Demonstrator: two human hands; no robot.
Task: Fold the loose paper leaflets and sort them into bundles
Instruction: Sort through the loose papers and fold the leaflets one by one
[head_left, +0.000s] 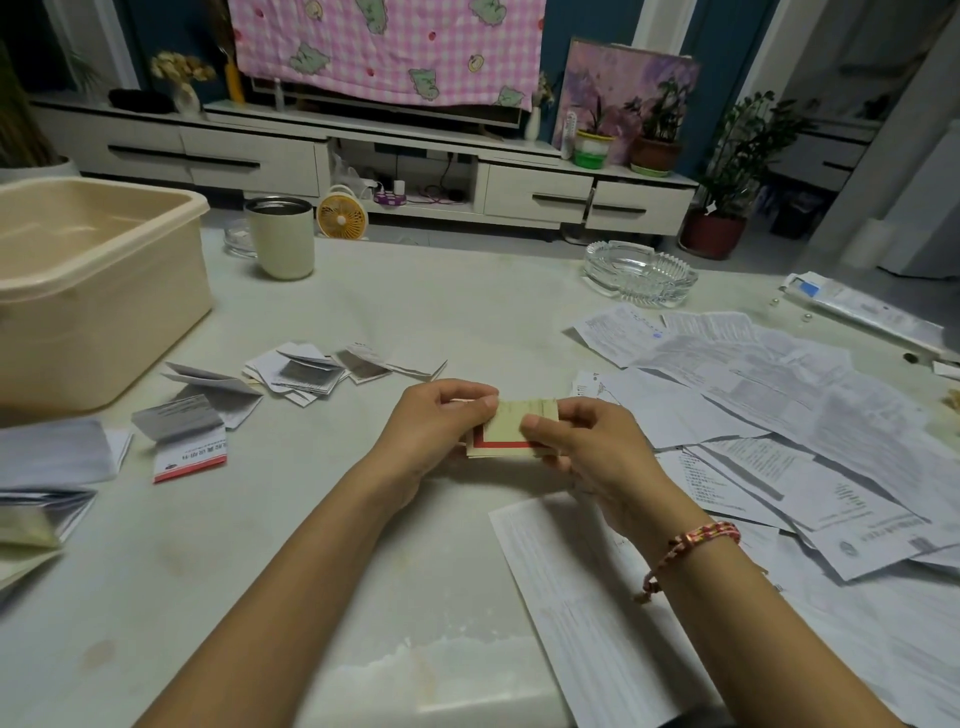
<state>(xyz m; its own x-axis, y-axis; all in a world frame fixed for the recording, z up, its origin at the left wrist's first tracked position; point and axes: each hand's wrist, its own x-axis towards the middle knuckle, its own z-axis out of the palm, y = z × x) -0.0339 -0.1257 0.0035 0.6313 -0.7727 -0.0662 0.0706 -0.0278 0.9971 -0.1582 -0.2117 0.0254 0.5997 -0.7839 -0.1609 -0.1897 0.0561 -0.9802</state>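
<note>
1. Your left hand (436, 426) and right hand (587, 447) are pinching a folded yellow leaflet (511, 431) between thumbs and fingers, over the middle of the table (415, 312); your fingers are hiding both its ends.
2. The print on the loose sheets (779, 405) lying at your right is too small to read.
3. Folded leaflets (306, 371) are lying at your left; a blurred stack (47, 457) is being cut off by the left edge.
4. The beige tub (93, 291) is showing only part of its inside; the cup (283, 239) is too dark inside to make out.
</note>
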